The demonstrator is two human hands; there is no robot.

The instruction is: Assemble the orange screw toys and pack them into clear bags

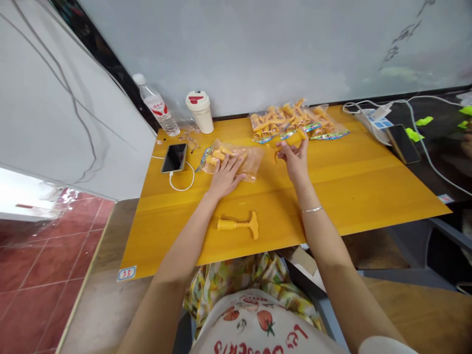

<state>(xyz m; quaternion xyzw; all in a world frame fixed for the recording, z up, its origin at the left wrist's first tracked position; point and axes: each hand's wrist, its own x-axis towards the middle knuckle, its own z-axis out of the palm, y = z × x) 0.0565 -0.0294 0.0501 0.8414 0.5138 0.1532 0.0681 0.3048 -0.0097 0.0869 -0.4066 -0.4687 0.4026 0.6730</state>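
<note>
My left hand (225, 178) lies flat with its fingers spread on a clear plastic bag (254, 160) that holds several yellow plastic parts (219, 155). My right hand (296, 158) is raised over the table, its fingers closed around a yellow plastic piece (295, 138) with a cylindrical end; a thinner part of it shows below the fingers. In front of me, between my forearms, a yellow T-shaped plastic piece (236, 224) with a ridged grip rests on the table. Several filled clear bags (275, 123) of similar yellow parts sit at the back edge, just beyond my right hand.
On the left of the wooden table (165, 231) are a phone (174, 158) with a white cable, glasses (190, 141), a water bottle (157, 105) and a lidded cup (201, 113). Cables and another phone (403, 143) lie at the right. A whiteboard (258, 54) stands behind.
</note>
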